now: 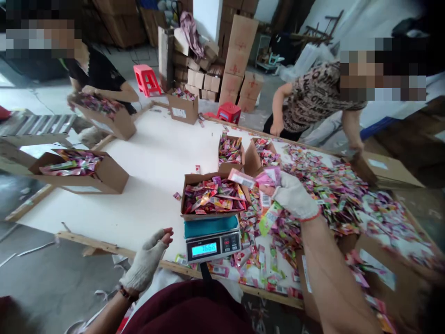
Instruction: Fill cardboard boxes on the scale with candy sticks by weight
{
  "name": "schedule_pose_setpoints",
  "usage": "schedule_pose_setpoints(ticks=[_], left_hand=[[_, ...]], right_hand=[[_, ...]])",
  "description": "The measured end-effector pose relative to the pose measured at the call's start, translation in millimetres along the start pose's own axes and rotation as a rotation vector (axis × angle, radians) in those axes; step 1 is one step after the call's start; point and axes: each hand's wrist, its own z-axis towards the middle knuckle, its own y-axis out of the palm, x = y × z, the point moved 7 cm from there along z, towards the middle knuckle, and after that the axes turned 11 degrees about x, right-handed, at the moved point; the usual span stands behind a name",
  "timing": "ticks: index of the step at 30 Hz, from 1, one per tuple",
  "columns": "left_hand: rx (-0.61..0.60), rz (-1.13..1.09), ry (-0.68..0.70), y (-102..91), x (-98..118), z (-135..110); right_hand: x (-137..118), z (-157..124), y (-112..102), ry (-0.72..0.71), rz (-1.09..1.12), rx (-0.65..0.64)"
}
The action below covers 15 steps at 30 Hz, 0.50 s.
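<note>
My right hand (pixel 295 197), in a white knitted glove with bare fingertips, is closed on several candy packets (pixel 267 178) in pink, purple and green. It is just right of an open carton (pixel 208 215) filled with shiny candy packets. This carton rests on a digital scale (pixel 212 246) with a teal platform and a lit blue display. My left hand (pixel 148 260), gloved the same way, hovers by the table's near edge, left of the scale. Its fingers are stretched out and hold nothing.
Loose packets (pixel 333 199) cover the right part of the white table (pixel 146 162). More filled cartons stand at the left (pixel 111 174) and far edge (pixel 184 109). One co-worker (pixel 100 79) handles a carton at left; another (pixel 313 99) stands across the table. Red stools (pixel 148 80) are behind.
</note>
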Motion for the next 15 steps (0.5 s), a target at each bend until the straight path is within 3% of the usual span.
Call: schedule_pose_setpoints(ticks=[2,4,8,10,12,15], left_hand=[[-0.026,-0.002,0.062,3.4,17.8,-5.3],[-0.022,-0.002,0.116,0.7,28.6,-7.8],[-0.001,0.031,0.195,-8.4,37.7,-11.0],[-0.018,0.086,0.313,-1.6,54.6,-17.9],[-0.084,0.125,0.481,21.0,83.7,-31.0],[-0.273,0.136,0.693,78.6,130.9,-54.1]], right_hand=[[-21.0,12.5,33.6,-0.100,-0.039,-0.107],[-26.7,22.0,54.3,-0.169,-0.114,-0.151],[-21.4,36.2,53.4,-0.132,-0.078,-0.060],[-24.1,39.8,48.5,-0.119,-0.034,0.025],[-28.9,41.1,52.5,-0.108,-0.020,0.085],[-34.9,38.6,72.4,-0.096,-0.012,0.114]])
